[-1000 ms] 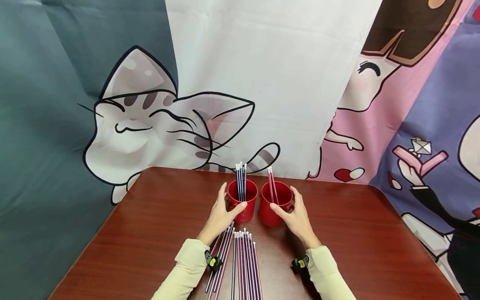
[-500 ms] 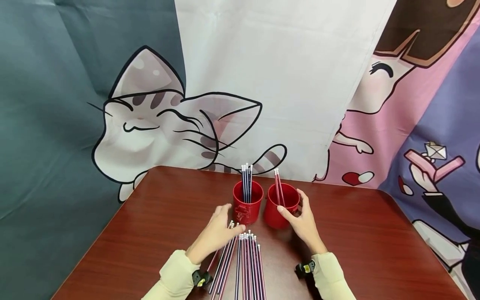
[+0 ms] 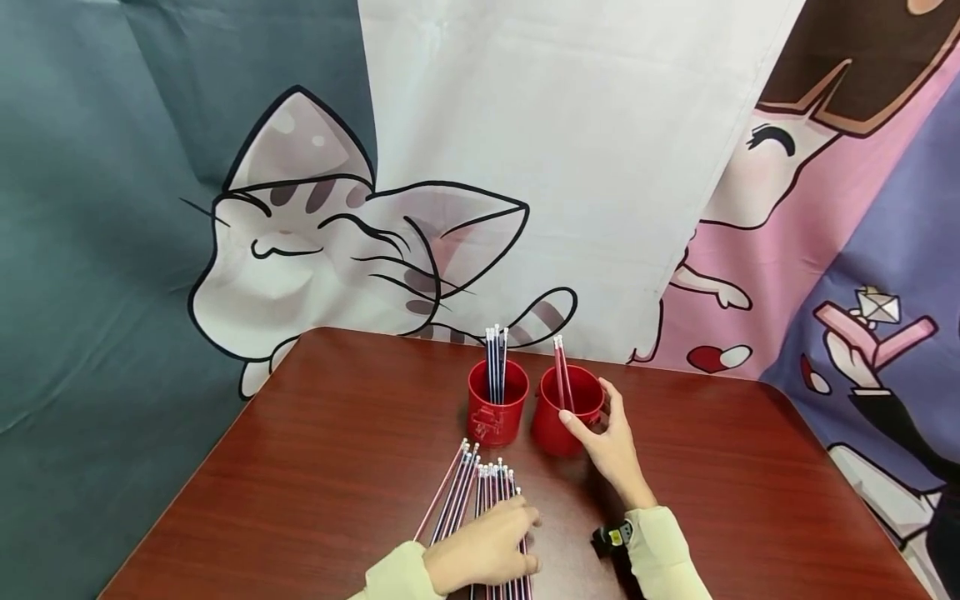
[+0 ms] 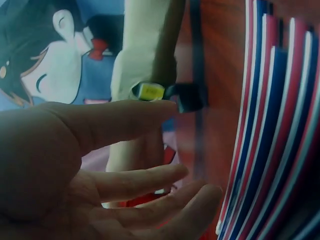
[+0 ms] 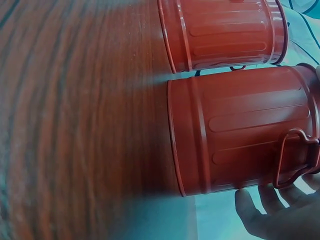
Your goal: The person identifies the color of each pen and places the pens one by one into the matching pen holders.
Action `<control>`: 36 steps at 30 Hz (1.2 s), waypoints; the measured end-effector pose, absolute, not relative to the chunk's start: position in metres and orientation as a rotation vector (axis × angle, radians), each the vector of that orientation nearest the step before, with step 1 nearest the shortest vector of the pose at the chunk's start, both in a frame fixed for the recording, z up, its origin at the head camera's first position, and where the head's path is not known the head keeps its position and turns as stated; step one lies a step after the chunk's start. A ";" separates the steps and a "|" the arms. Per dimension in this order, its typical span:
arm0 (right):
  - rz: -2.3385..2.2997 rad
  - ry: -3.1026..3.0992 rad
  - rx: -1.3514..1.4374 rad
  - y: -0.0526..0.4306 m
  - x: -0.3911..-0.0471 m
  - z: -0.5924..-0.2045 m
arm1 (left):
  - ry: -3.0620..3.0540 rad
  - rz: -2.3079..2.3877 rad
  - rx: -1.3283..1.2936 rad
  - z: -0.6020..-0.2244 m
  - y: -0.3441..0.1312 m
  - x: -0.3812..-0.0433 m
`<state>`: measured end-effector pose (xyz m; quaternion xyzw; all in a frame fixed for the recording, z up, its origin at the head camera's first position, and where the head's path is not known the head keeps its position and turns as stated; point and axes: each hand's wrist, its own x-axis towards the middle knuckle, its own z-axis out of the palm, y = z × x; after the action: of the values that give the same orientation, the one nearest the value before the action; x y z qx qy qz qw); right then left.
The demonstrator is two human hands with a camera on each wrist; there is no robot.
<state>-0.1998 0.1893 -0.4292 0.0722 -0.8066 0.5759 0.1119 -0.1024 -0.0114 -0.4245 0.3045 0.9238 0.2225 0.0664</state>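
Several slim striped pencils with white ends [image 3: 495, 483], dark blue and red, lying under and just beyond the fingers of the left hand [image 3: 487, 542] on a glossy reddish-brown wooden counter [image 3: 300, 500]; more fanned out to the left of those fingers. Left fingers released, loosely spread, with nothing between; contact with any pencil impossible to tell. Right hand [image 3: 615, 450] grasping a round red ribbed metal bucket with a wire handle [image 3: 551, 429], thumb across the near side, other fingers round the right side. Beside that thumb, two red pencils [image 3: 558, 367] leaning inside. Left of the right fingers and beyond the left ones, a second round red bucket [image 3: 495, 425] holding dark blue pencils [image 3: 497, 358].

Probably at the picking-up step. For the next move, apparently best to curl the left fingers round one loose pencil, parting it from close neighbours, while steadying the bucket with the right.
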 end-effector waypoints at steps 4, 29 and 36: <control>1.688 -2.357 0.210 0.191 -0.202 -0.432 | 2.833 0.640 0.903 -0.433 -0.003 -0.101; 1.693 -2.337 0.209 0.192 -0.202 -0.430 | 3.102 0.803 0.722 -0.447 0.011 -0.113; 1.692 -2.332 0.203 0.191 -0.201 -0.431 | 3.166 0.673 0.740 -0.446 0.018 -0.114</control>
<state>-0.2015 0.1913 -0.4314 0.0698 -0.8010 0.5811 0.1261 -0.1145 0.0180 -0.4463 0.2219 0.9498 0.2020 -0.0890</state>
